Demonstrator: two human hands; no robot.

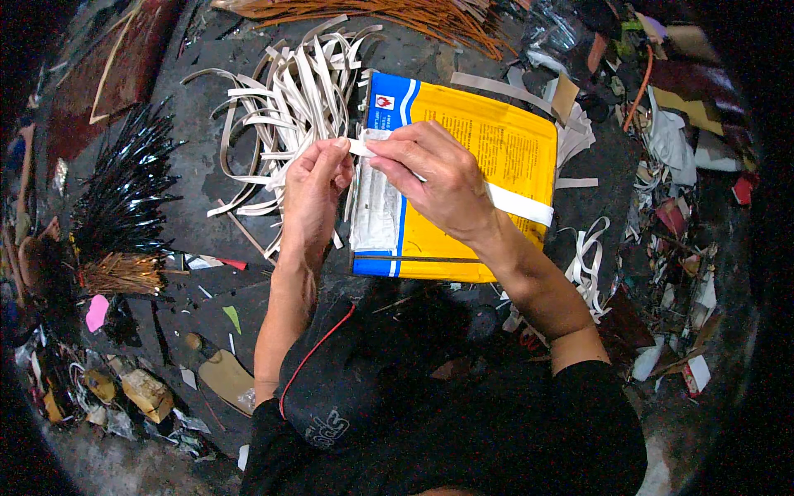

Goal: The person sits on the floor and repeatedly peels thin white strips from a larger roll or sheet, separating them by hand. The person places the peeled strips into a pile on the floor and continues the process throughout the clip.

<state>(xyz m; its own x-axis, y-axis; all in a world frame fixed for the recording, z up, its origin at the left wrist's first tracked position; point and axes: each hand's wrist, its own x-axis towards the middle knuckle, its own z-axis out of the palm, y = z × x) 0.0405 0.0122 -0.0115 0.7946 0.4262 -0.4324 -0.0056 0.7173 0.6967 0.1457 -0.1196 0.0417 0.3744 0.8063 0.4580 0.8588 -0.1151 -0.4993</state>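
A flat white strip point(521, 205) runs beneath my right hand, its far end lying at the right edge of a yellow and blue panel. My left hand point(318, 178) is closed, pinching the strip's other end between thumb and finger. Close beside it, my right hand point(438, 169) grips the same strip with its fingertips, leaving a short piece showing between the hands. Below both lies the yellow and blue panel point(504, 124), printed and rectangular, with a whitish patch point(376, 207) on its left part. Just left of the panel is a loose heap of pale strips point(310, 91).
To the left sits a bundle of shiny black strands point(124, 186), with a brown bristly bundle point(124, 273) below it. Long orange-brown strips point(413, 21) lie at the far edge. Curled white strips point(589, 260) rest right of the panel. Mixed scraps point(674, 215) litter the right side.
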